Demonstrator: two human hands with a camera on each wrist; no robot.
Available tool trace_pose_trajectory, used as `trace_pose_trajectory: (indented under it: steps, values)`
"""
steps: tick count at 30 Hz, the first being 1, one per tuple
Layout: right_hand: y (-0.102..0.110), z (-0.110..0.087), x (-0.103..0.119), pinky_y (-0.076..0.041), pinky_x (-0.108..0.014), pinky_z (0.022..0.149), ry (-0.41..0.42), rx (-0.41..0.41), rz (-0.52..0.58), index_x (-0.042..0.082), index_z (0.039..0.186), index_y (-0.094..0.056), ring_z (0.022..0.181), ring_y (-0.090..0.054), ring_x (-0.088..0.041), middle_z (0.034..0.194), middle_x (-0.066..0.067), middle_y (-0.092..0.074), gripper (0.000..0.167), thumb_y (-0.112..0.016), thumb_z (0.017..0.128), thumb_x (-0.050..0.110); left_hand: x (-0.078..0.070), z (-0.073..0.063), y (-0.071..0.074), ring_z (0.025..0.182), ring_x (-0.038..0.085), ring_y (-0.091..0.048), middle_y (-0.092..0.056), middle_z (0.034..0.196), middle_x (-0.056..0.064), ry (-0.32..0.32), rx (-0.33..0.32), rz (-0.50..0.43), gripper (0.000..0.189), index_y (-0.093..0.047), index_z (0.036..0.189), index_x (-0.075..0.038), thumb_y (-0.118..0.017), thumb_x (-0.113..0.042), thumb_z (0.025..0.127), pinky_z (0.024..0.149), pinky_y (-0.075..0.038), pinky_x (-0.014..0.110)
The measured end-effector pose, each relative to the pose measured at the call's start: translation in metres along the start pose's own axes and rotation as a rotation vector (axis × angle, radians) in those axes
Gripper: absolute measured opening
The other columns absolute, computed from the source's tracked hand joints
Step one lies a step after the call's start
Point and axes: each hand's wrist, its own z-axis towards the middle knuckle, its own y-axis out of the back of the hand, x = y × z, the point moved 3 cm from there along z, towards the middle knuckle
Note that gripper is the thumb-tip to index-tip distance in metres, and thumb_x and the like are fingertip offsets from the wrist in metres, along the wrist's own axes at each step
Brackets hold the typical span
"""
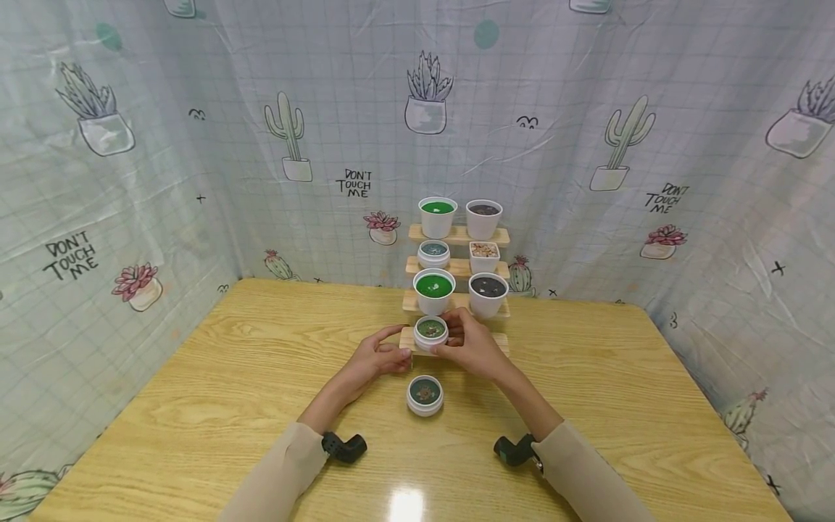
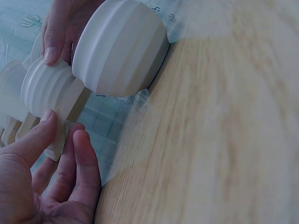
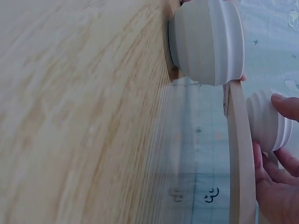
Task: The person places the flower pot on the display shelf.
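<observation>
My right hand (image 1: 476, 348) grips a small round white pot (image 1: 431, 330) with a mottled green top, its thumb in front and fingers behind. That pot sits on the left part of the lowest step of a tiered wooden stand (image 1: 485, 344). At the left end of the same step my left hand (image 1: 373, 360) pinches the board (image 2: 70, 105), thumb above and fingers beneath. A second round white pot (image 1: 425, 396), with a dark green top and brown bits, stands on the table in front of the stand, apart from both hands.
Higher steps hold white pots with green tops (image 1: 435, 286) on the left and dark tops (image 1: 488, 286) on the right. Between them are a round blue-grey pot (image 1: 433, 252) and a square pot of pebbles (image 1: 484, 255). A cactus-print curtain (image 1: 313, 239) hangs behind the wooden table (image 1: 215, 406).
</observation>
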Motion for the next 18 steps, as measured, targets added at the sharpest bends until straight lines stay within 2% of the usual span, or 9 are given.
trace_pose_trajectory:
  steps: [9,18]
  values:
    - [0.0011,-0.0004,-0.0002,-0.056,-0.045,0.104,0.022,0.008,0.005,0.004,0.134,-0.050,0.119,-0.066,-0.029,0.133,-0.017,-0.062,0.058,-0.084,0.088,0.016,0.0012,0.0011,0.0006,0.092,0.015,-0.073,-0.077,0.103,0.010,-0.001,0.001,0.005,0.074,-0.031,0.161,-0.009,-0.071,-0.013,0.099,0.086,-0.062,0.031]
    - [0.0011,-0.0001,-0.0006,-0.056,-0.045,0.104,0.018,0.005,0.008,0.004,0.134,-0.049,0.119,-0.065,-0.029,0.133,-0.017,-0.062,0.058,-0.083,0.089,0.015,0.0019,0.0021,0.0013,0.093,0.015,-0.073,-0.077,0.103,0.010,-0.004,0.000,0.015,0.074,-0.031,0.161,-0.009,-0.071,-0.014,0.099,0.086,-0.062,0.031]
